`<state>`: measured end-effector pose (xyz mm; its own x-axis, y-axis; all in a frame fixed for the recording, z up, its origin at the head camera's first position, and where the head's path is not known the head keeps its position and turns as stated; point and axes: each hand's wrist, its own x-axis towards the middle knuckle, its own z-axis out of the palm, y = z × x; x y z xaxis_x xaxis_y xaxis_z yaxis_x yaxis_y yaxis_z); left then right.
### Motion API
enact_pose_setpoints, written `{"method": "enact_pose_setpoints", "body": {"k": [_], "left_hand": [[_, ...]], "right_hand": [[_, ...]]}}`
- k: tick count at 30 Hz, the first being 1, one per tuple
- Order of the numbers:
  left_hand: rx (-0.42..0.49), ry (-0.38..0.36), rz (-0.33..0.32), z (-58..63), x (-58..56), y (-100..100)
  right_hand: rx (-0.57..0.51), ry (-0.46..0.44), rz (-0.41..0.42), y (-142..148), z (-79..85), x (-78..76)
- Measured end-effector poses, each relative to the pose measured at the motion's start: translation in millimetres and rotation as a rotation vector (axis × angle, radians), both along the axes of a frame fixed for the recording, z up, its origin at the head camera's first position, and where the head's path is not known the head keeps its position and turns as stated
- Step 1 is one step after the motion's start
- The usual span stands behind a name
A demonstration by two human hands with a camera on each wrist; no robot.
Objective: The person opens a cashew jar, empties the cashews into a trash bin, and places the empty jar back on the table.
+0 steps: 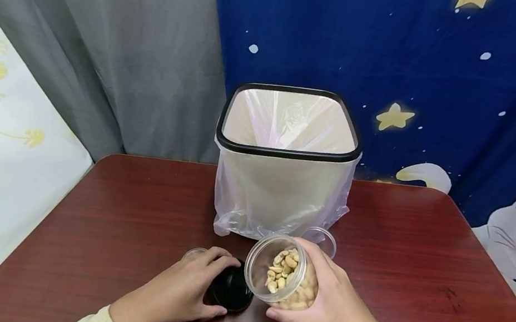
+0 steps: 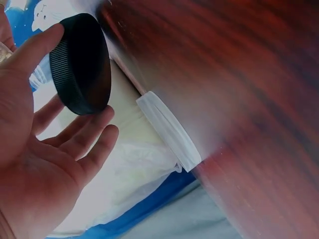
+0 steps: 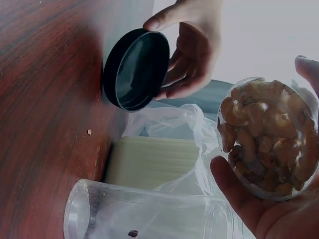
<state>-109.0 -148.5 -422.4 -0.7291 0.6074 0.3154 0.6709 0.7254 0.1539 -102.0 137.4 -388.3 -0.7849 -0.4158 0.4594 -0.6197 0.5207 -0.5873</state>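
Observation:
My left hand (image 1: 189,288) pinches a black ribbed screw lid (image 2: 75,64) by its edge, thumb on one side and fingers on the other. In the right wrist view the lid's hollow inside shows, and it stands tilted above the table. My right hand (image 1: 324,301) grips a clear plastic jar (image 1: 299,297) from its right side. The open jar leans with its mouth up and to the left, close beside the lid in the head view. Cashew nuts (image 1: 282,269) fill the lower part of the jar.
A bin (image 1: 280,193) with a black rim and a thin plastic bag liner stands at the back middle. Another clear jar (image 3: 149,211) stands before it, partly hidden by my right hand in the head view. A low clear round piece (image 2: 169,132) lies beyond my left hand.

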Motion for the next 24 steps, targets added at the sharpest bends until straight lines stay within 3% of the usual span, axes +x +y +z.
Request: {"method": "enact_pose_setpoints", "body": {"k": [12,24], "left_hand": [[-0.067,-0.047,-0.009,-2.6,0.7,0.1],[-0.075,-0.075,-0.037,-4.4,0.9,0.6]], "right_hand": [[-0.006,0.006,0.004,-0.3,0.9,-0.6],[0.001,-0.011,0.001,0.0,0.4,-0.4]]}}
